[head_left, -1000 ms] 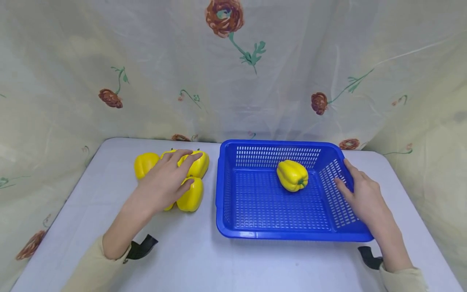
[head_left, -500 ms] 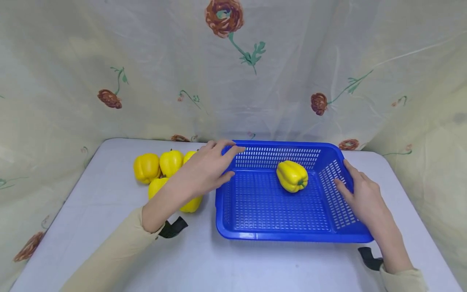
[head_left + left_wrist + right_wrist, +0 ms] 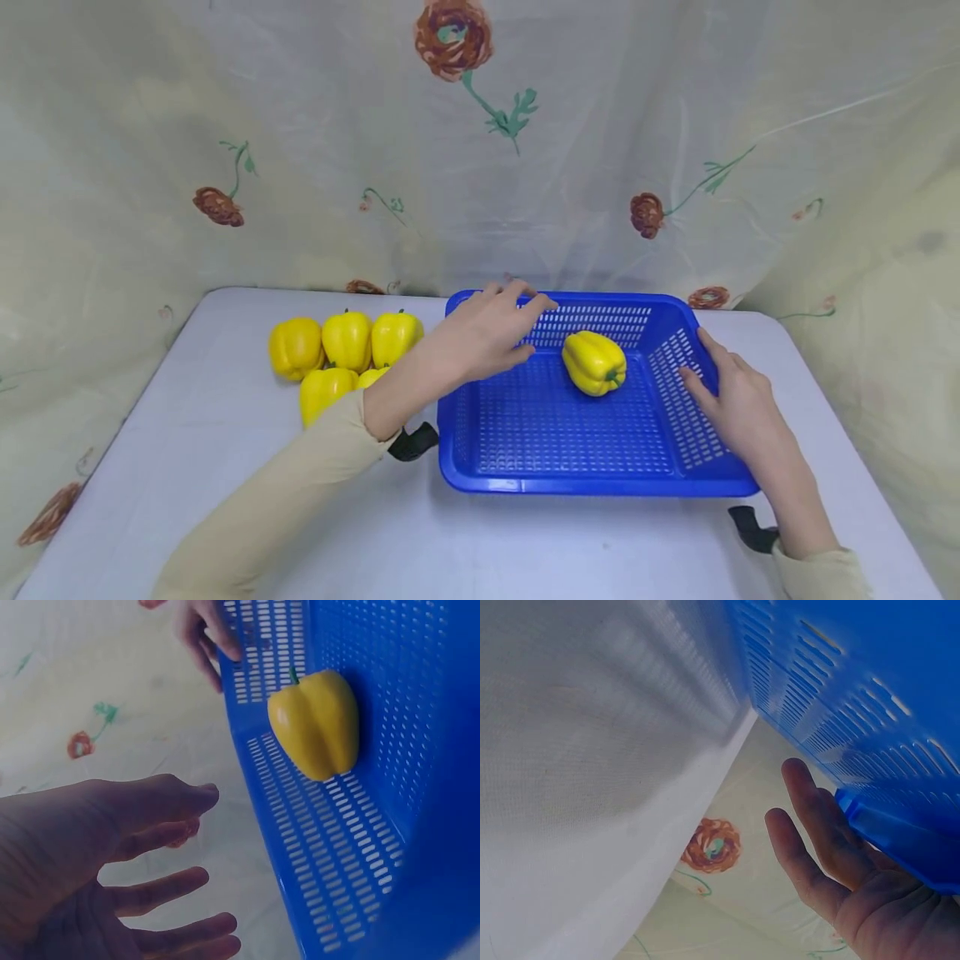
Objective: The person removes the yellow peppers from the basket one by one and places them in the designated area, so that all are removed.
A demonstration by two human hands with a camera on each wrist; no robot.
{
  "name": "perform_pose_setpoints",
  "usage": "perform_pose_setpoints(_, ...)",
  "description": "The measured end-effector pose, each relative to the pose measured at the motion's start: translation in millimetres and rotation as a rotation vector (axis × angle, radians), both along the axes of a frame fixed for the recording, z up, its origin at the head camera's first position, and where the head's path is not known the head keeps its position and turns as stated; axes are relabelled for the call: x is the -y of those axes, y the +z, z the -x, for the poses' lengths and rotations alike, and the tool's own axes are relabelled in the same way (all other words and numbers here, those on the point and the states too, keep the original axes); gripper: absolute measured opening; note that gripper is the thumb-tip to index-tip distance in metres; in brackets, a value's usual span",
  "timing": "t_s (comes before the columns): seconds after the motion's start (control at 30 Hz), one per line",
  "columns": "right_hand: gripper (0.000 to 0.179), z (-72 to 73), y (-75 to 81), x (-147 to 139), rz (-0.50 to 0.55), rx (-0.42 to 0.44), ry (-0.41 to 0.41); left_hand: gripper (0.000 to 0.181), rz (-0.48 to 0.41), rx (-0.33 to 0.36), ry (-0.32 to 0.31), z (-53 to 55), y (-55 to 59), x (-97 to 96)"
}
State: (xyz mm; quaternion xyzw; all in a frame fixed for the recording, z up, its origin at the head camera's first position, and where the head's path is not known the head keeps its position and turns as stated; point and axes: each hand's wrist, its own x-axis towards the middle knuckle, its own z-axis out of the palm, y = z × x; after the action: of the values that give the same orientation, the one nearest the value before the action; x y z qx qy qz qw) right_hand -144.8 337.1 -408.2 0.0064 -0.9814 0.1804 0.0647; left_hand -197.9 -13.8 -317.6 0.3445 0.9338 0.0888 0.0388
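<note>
A blue plastic basket (image 3: 600, 485) with slotted walls sits on the table, and one yellow bell pepper (image 3: 594, 362) lies inside it towards the back. My left hand (image 3: 487, 333) hovers above the basket's back left part. Its fingers are spread with nothing between them, left of the pepper in the head view. My right hand (image 3: 742, 408) holds the basket's right rim, the thumb inside the wall and the fingers outside. In the right wrist view those fingers (image 3: 799, 859) extend under the blue rim (image 3: 900, 840).
Several yellow bell peppers (image 3: 347, 342) stand in two close rows on the white table (image 3: 217, 433), left of the basket; my left forearm partly covers the front row. A flowered curtain (image 3: 300, 167) hangs behind the table and along both sides.
My left hand has moved right, from above the group of peppers to over the basket, carrying nothing. The right hand stays on the rim, and the pepper in the basket has not moved.
</note>
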Motion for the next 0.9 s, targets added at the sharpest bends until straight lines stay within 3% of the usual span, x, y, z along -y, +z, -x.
perform_pose_setpoints(0.27, 0.072, -0.5, -0.3, 1, 0.003, 0.016, -0.008, 0.054, 0.068, -0.029, -0.032, 8.7, -5.0, -36.1)
perform_pose_setpoints(0.53, 0.073, -1.5, 2.1, 1, 0.008, 0.020, -0.011, 0.058, 0.130, 0.040, -0.047, 15.7, -11.3, -68.5)
perform_pose_setpoints(0.73, 0.071, -1.3, 2.6, 2, 0.009, 0.004, -0.002, 0.055, 0.187, 0.087, -0.117, 16.9, -27.3, -87.4)
perform_pose_setpoints(0.9, 0.071, -1.7, 2.7, 1, 0.012, 0.009, -0.003, 0.055, 0.184, 0.105, -0.179, 18.6, -43.4, -97.4)
